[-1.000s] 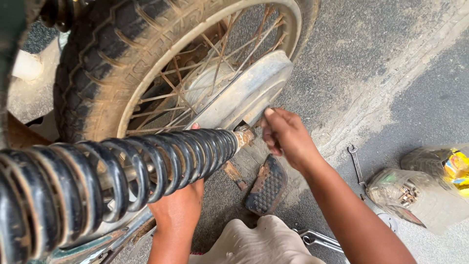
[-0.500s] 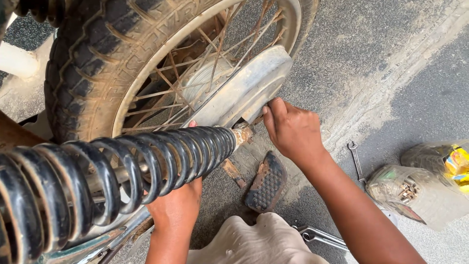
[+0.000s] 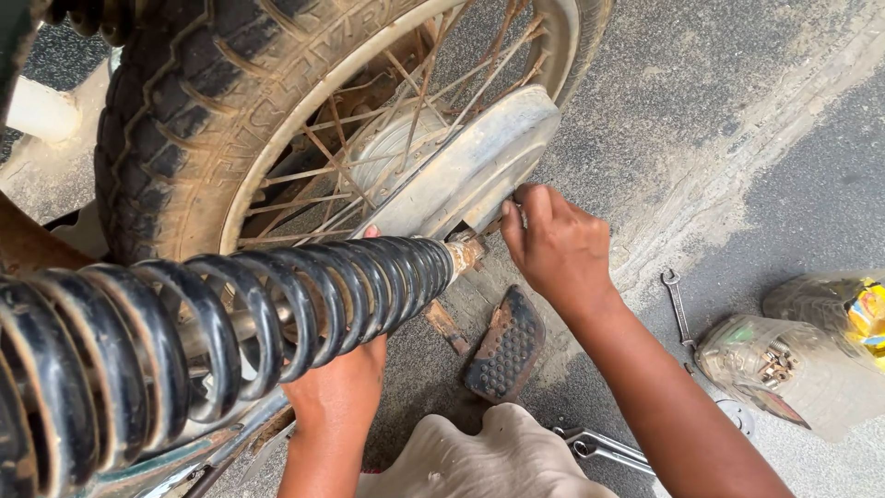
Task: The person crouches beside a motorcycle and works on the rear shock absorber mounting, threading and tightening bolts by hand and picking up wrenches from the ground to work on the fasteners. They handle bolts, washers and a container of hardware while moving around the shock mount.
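Black coil shock absorber (image 3: 277, 314) — rusty lower end, right hand (image 3: 553, 244) fingers pinched there, left hand (image 3: 336, 392) fingers hidden — grip unclear.

Right hand (image 3: 558, 249) at shock absorber (image 3: 277, 314) (black)

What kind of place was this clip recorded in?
Probably a roadside or open-air motorcycle repair spot: a spoked wheel and coil spring over bare pavement, with a wrench lying on the ground.

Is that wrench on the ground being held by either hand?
No. The wrench lies alone on the pavement, while the right hand is up at the wheel hub and the left hand is behind the black coil spring.
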